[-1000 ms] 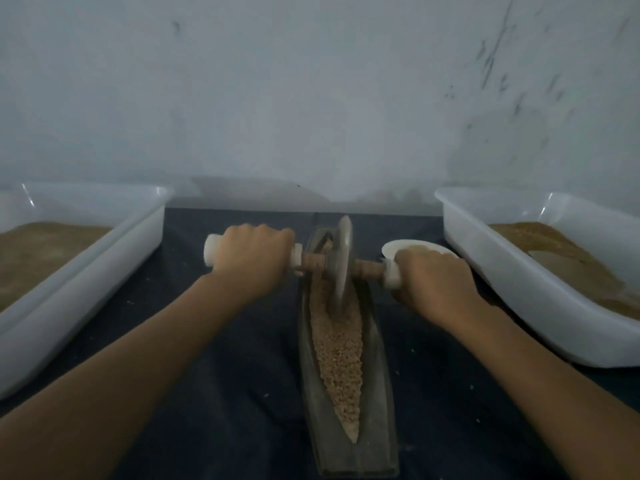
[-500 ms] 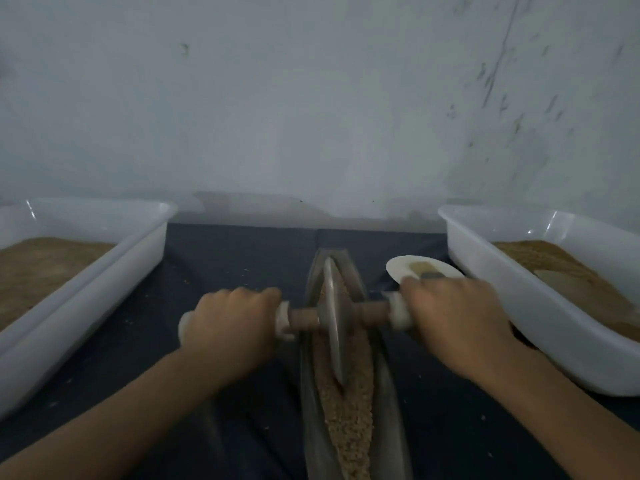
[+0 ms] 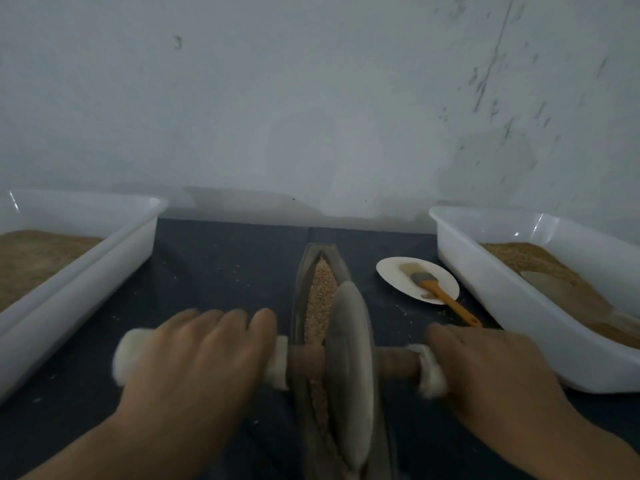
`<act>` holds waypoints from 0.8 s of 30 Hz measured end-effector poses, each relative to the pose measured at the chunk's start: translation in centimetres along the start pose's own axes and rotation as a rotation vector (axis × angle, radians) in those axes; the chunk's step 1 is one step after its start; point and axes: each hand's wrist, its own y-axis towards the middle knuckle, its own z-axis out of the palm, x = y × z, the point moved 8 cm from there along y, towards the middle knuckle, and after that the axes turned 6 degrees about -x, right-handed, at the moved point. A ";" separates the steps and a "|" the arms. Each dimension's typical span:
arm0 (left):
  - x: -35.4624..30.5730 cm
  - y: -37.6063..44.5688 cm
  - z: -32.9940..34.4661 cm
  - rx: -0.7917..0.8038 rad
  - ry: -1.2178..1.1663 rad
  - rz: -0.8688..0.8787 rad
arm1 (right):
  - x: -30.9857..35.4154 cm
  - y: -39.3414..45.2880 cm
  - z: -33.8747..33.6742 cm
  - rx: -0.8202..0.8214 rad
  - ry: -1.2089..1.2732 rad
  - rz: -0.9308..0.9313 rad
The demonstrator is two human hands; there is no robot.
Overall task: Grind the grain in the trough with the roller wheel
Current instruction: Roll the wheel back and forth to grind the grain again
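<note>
A narrow boat-shaped trough (image 3: 304, 271) runs away from me on the dark table, with tan grain (image 3: 322, 289) along its groove. The grey roller wheel (image 3: 349, 368) stands on edge in the near half of the trough, on a wooden axle with white handle ends. My left hand (image 3: 197, 368) grips the left handle (image 3: 128, 358). My right hand (image 3: 485, 372) grips the right handle (image 3: 429, 372). The trough's near end is hidden behind the wheel and cut off by the frame.
A white tub (image 3: 114, 244) with brown meal stands at the left. A second white tub (image 3: 485, 271) with brown meal and a scoop stands at the right. A small white plate (image 3: 391, 275) bearing an orange-handled brush (image 3: 446, 299) lies between trough and right tub. A wall rises behind.
Both hands have pulled the wheel along the trough from its far end toward me. The plate and brush, earlier partly hidden by my right hand, are now in plain view.
</note>
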 end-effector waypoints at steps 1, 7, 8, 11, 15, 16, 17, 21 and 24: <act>-0.1 -0.8 -0.5 -0.022 -0.027 0.019 | 0.2 -0.2 -0.4 0.029 -0.002 -0.018; 4.0 0.7 6.5 0.362 0.037 -0.286 | -1.1 3.0 1.9 0.032 -0.158 0.067; 4.9 1.6 8.0 0.362 0.044 -0.326 | -1.7 4.7 2.9 0.043 -0.187 0.083; 6.6 4.7 10.7 0.274 0.076 -0.356 | -3.5 9.3 5.5 0.020 -0.173 0.123; 6.6 6.3 11.0 0.215 0.143 -0.326 | -4.5 10.2 7.5 0.015 -0.117 0.199; 6.1 6.2 10.5 0.202 0.152 -0.305 | -4.2 9.5 7.4 0.024 -0.101 0.206; 5.6 5.8 9.8 0.191 0.149 -0.287 | -3.9 8.4 7.0 0.030 -0.089 0.205; 2.3 2.2 4.7 0.105 0.135 -0.104 | -1.6 1.6 2.5 0.017 -0.052 0.078; 0.6 -0.5 0.6 -0.038 0.070 -0.024 | -0.1 -1.4 -1.6 -0.095 -0.016 -0.016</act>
